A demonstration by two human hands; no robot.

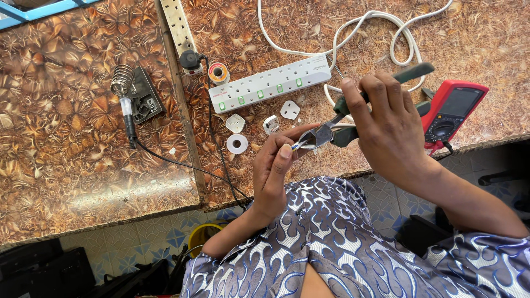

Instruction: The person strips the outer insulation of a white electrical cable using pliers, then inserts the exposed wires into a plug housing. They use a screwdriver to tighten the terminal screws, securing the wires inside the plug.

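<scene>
Green-handled pliers up off the bench, tilted, handles pointing up and right, steel jaws angled down-left and closed on the tip of a thin wire. The wire is short, pale with a hint of blue, its bare end in the jaws, poised above the table's near edge.

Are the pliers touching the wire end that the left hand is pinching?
Touching. The head view shows the pliers, held in the right hand, with their jaws closed on the wire end between the left hand fingertips.
</scene>
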